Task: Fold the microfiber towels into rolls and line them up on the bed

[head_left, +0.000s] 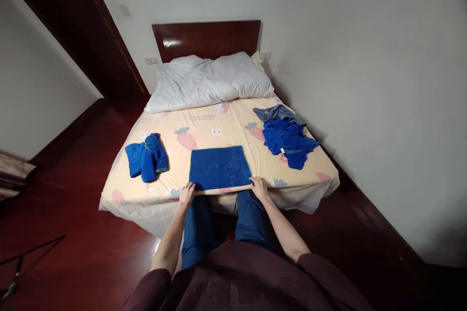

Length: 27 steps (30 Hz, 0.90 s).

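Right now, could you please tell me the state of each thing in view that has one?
Middle blue cloth: spread flat.
Left hand: fingers at the cloth's near left corner, grip unclear.
Right hand: fingers at the cloth's near right corner, grip unclear.
Blue cloths at left: folded, lying together.
Blue heap at right: crumpled.
Grey cloth: crumpled, at the heap's far side.
White quilt: rumpled.
Patterned sheet: spread out, near edge hanging down.

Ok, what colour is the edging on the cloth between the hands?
The edging is green; the head view shows it best.

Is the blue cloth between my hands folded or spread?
Spread: the blue cloth lies flat, green-edged along its far side, left and right.
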### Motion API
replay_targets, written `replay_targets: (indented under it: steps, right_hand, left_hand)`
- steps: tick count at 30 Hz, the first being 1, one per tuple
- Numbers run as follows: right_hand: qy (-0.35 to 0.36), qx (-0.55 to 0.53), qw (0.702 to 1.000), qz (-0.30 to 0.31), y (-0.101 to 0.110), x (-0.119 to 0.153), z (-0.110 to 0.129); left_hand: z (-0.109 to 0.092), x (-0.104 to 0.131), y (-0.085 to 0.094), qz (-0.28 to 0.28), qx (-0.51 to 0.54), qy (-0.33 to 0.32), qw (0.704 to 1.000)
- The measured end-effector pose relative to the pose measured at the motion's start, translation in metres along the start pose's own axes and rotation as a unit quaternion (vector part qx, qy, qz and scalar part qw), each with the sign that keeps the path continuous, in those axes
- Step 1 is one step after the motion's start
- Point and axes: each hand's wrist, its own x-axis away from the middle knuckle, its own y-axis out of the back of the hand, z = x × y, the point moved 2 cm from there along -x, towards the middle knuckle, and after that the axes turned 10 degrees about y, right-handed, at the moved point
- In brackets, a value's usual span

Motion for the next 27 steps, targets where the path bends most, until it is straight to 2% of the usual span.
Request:
replay_targets:
  steps: [5,11,18,23,27]
  right_hand:
    - [-0.043,-0.014,0.999,-0.029,0.000,-0.009,-0.005]
    - [-0.020,-0.090,0.995,-0.033,0.008,0.006,-0.010]
    - [-0.028,-0.192,0.980,-0.045,-0.012,-0.001,-0.003]
    - [-0.071,-0.210,0.972,-0.073,-0.004,-0.006,-0.009]
    - [-0.080,-0.205,0.973,-0.076,0.002,-0.007,-0.012]
  left_hand:
    - [0.002,0.008,0.010,-0.025,0.052,0.031,0.998]
    - [0.015,0.021,0.010,-0.037,0.160,0.081,0.983]
    - [0.016,0.006,-0.002,-0.044,0.256,0.129,0.957]
    - [0.019,0.002,0.002,-0.050,0.270,0.163,0.948]
    - [0.020,0.002,0.005,-0.045,0.269,0.178,0.945]
